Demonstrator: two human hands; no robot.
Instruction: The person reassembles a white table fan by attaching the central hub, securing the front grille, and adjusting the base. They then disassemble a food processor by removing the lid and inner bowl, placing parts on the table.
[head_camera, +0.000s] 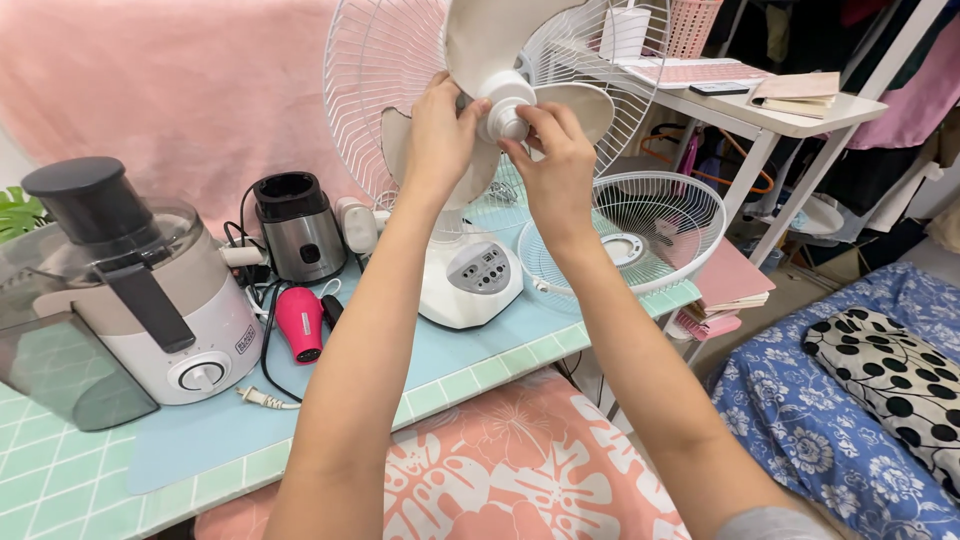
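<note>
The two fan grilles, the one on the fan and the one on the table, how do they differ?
The rear grille stands upright, mounted on the fan behind the blades; the front grille is off and leans tilted on the table. The front one has a solid centre disc. Both are white wire.

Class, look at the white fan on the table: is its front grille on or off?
Off. The front grille lies on the table beside the fan, and both hands, left and right, touch the bare blade hub.
</note>
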